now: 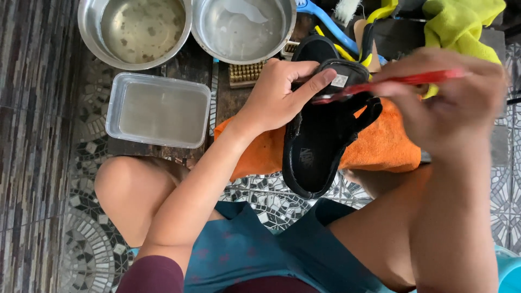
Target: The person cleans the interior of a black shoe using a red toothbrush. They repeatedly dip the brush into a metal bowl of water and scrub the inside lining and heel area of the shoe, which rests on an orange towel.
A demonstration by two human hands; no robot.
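My left hand (279, 95) grips a black shoe (320, 141) by its side, thumb across the tongue with its white label. The shoe lies tilted over an orange cloth (385, 146), its opening facing up. My right hand (445, 92), blurred, holds a thin red-handled brush (401, 81) whose tip reaches the shoe's tongue just under my left thumb.
Two round steel bowls of water (135, 30) (244, 27) stand at the top. A clear rectangular tub of water (158, 111) sits left of the shoe. A bristle brush (244, 73), blue and yellow brushes (325, 24) and a yellow-green cloth (458, 24) lie behind. Patterned tile floor below my knees.
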